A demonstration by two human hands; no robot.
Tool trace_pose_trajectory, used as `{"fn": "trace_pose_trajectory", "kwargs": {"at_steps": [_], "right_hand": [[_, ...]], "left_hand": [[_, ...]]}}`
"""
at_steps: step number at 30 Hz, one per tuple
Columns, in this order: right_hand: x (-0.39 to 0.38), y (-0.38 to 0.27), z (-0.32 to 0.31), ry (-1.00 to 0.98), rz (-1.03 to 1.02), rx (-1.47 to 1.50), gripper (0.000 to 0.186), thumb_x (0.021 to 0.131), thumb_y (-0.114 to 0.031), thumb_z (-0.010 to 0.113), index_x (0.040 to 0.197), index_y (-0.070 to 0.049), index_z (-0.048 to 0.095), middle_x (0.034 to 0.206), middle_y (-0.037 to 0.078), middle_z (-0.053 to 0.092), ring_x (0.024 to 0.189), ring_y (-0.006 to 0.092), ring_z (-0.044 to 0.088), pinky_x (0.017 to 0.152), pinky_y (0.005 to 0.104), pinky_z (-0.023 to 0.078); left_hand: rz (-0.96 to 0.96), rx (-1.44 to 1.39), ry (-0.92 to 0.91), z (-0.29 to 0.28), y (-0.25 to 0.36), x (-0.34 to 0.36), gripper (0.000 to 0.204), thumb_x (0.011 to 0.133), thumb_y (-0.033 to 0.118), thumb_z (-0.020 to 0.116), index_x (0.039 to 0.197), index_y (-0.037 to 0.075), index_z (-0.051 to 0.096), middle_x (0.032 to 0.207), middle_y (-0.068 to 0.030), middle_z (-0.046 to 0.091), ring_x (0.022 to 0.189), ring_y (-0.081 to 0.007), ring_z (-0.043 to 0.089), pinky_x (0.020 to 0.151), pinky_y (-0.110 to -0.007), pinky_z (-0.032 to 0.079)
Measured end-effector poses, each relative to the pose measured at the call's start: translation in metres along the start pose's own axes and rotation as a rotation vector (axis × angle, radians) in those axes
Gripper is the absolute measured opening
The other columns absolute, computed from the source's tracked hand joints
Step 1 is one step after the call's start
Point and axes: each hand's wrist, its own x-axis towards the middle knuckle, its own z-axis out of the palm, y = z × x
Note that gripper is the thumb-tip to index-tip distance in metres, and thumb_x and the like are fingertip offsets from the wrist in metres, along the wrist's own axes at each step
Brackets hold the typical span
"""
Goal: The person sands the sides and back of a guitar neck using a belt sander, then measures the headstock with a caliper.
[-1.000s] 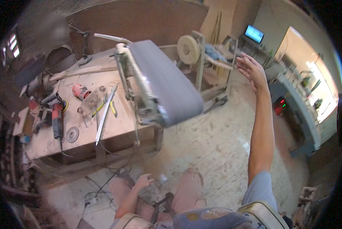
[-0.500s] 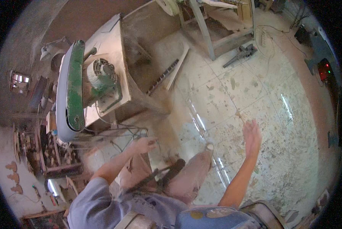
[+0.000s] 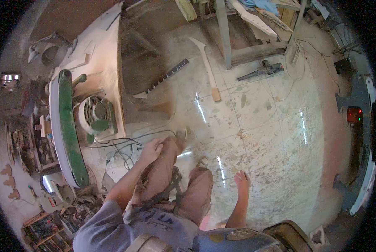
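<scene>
Belt sander (image 3: 67, 126), green, at edge of surface (image 3: 106, 80), person's left. Left hand (image 3: 151, 152): by trouser leg (image 3: 167, 156). Right hand (image 3: 241, 182): above tiled floor (image 3: 276, 145). Grip, both: spread or pressed together, cannot tell.

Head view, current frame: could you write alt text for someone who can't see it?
A person's left hand is near the thigh and right hand hangs over a littered tiled floor, neither visibly holding anything. A green-sided belt sander stands at a workbench on the left; a wooden strip and black handheld blower lie ahead.
</scene>
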Motion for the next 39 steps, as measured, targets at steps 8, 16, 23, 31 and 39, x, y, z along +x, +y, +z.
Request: {"fn": "trace_pose_trajectory", "kwargs": {"at_steps": [8,16,23,31,39], "right_hand": [[0.072,-0.109,-0.014,0.005,0.140,-0.653,0.047,0.092,-0.039,0.072,0.116,0.001,0.068,0.092,0.009,0.072,0.084,0.0215,0.069,0.074,0.0346,0.054],[0.389,-0.261,0.255,-0.457,-0.521,-1.435,0.094,0.079,-0.061,0.075,0.139,0.006,0.049,0.134,0.027,0.058,0.126,0.0419,0.055,0.107,0.0474,0.044],[0.537,-0.242,0.387,-0.542,-0.753,-1.823,0.115,0.074,-0.062,0.079,0.150,0.007,0.029,0.146,0.035,0.040,0.135,0.0468,0.043,0.109,0.0507,0.040],[0.619,-0.182,0.446,-0.395,-1.229,-1.697,0.112,0.072,-0.048,0.085,0.150,0.005,0.026,0.128,0.033,0.049,0.115,0.0486,0.050,0.100,0.0544,0.042],[0.626,-0.165,0.451,-0.476,-1.005,-1.512,0.082,0.070,-0.019,0.080,0.138,0.002,0.040,0.123,0.027,0.050,0.116,0.0462,0.050,0.101,0.0503,0.043]], "left_hand": [[-0.069,-0.212,0.098,0.061,0.010,0.178,0.034,0.088,0.013,0.063,0.121,0.003,0.065,0.110,-0.0209,0.070,0.102,-0.0365,0.069,0.088,-0.041,0.054],[-0.344,0.233,0.024,0.117,-0.164,0.383,0.041,0.082,0.011,0.064,0.123,0.006,0.064,0.112,-0.0237,0.069,0.106,-0.0406,0.066,0.093,-0.049,0.053],[-0.423,0.385,0.227,0.139,-0.271,0.507,0.071,0.076,0.010,0.069,0.142,0.006,0.046,0.132,-0.0278,0.056,0.109,-0.0455,0.063,0.095,-0.051,0.053],[-0.334,0.778,0.647,0.159,-0.361,0.653,0.073,0.081,0.011,0.066,0.148,0.008,0.040,0.144,-0.0262,0.046,0.114,-0.0431,0.063,0.097,-0.052,0.053],[-0.221,0.758,0.308,0.160,-0.393,0.690,0.044,0.090,0.017,0.059,0.133,0.007,0.054,0.129,-0.0214,0.060,0.117,-0.0396,0.060,0.103,-0.054,0.048]]}}
